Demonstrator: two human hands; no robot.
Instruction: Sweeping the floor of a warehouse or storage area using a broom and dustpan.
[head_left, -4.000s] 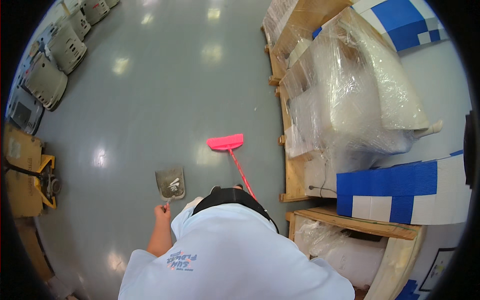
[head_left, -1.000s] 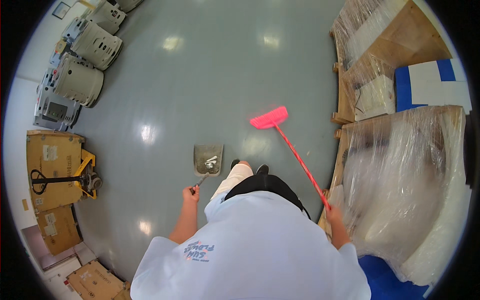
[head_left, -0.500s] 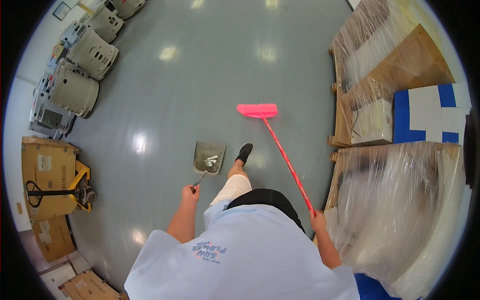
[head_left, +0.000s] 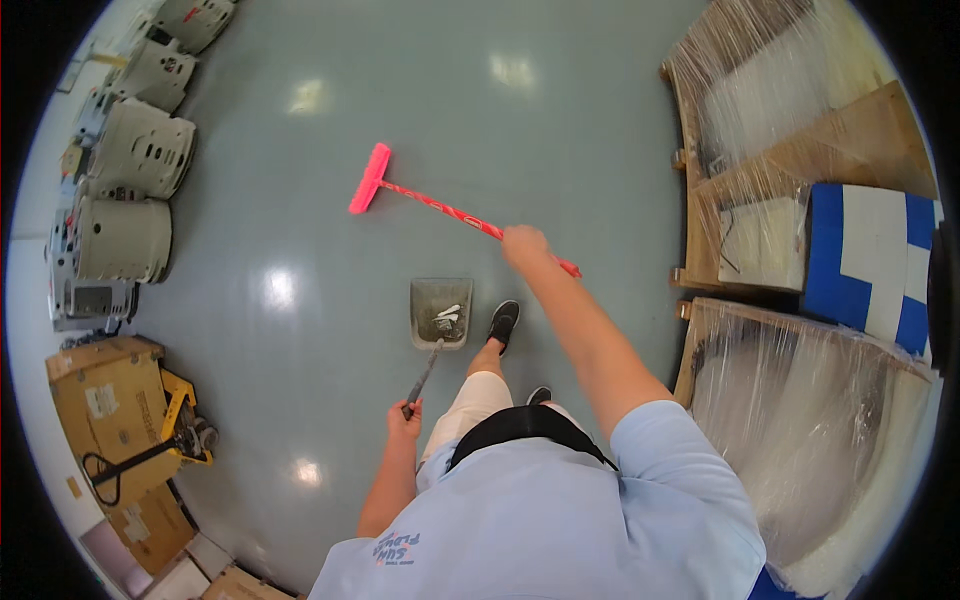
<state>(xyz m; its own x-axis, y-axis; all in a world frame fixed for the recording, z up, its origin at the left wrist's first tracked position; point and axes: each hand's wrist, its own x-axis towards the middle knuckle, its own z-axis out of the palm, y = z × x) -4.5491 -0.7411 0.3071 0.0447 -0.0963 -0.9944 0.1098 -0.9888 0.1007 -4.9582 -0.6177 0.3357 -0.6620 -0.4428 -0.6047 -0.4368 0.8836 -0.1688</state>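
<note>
Across a glossy grey floor [head_left: 330,200], film-wrapped pallet loads [head_left: 790,400] stand at right, a yellow pallet jack [head_left: 184,436] at left. A pink-headed broom [head_left: 450,211], swung across from the person's right within the last half second, now points leftward, its head ahead and left of the grey dustpan [head_left: 440,293], apparently setting the stroke on the pan's open side. The right hand [head_left: 527,247] closes around the broom's handle, the left hand [head_left: 405,418] around the dustpan's grip; white scraps [head_left: 447,315] lie in the pan.
</note>
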